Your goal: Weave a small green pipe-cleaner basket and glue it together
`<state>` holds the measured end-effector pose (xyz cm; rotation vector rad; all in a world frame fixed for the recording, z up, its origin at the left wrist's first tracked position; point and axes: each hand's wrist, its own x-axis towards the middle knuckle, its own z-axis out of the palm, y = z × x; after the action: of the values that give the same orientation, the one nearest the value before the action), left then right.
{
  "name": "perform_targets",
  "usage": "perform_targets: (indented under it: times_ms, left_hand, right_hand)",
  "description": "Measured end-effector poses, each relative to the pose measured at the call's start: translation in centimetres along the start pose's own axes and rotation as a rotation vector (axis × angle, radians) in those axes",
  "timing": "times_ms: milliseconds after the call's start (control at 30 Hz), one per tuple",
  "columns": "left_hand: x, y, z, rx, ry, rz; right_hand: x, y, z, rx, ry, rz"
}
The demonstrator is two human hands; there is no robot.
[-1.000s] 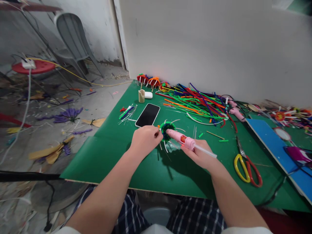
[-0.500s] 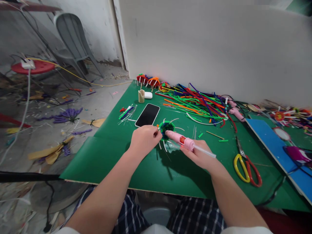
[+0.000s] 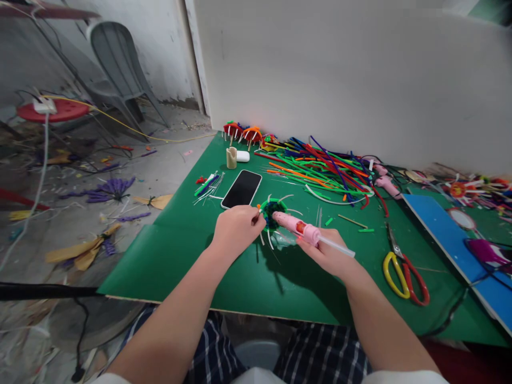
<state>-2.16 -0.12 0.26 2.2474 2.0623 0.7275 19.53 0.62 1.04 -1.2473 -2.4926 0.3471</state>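
My left hand (image 3: 239, 226) is closed in a pinch on the left rim of a small green and dark blue pipe-cleaner piece (image 3: 283, 206), shaped like a round cup with white strands sticking out around it. A bit of orange shows by the fingertips. My right hand (image 3: 330, 253) is wrapped round a pink hot glue gun (image 3: 296, 224), with a clear glue stick (image 3: 338, 246) poking from its back end. The gun's nozzle points into the middle of the piece, and its tip is hard to make out. A black-screened phone (image 3: 241, 189) lies just beyond my left hand.
Scissors (image 3: 396, 272) with yellow and red handles lie to the right, beside a blue board (image 3: 452, 240). Loose coloured pipe cleaners (image 3: 320, 165) are heaped at the back. Finished-looking red and orange pieces (image 3: 253, 133) stand at the far left edge, near a bamboo cup (image 3: 231, 158) and a white case (image 3: 242, 156).
The glue gun's nozzle has shifted very slightly to the right within the piece. My left hand keeps its pinch in nearly the same place.
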Motion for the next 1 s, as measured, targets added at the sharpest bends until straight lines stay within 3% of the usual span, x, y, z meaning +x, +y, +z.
perform_targets:
  times_ms: [433, 1000]
  left_hand:
    - [0.00, -0.05, 0.06, -0.015, 0.008, -0.002]
    - [-0.01, -0.22, 0.23, -0.008, -0.001, 0.022]
  right_hand:
    - [0.06, -0.30, -0.21, 0.026, -0.075, -0.006]
    - [0.00, 0.11, 0.20, 0.011, -0.006, 0.012]
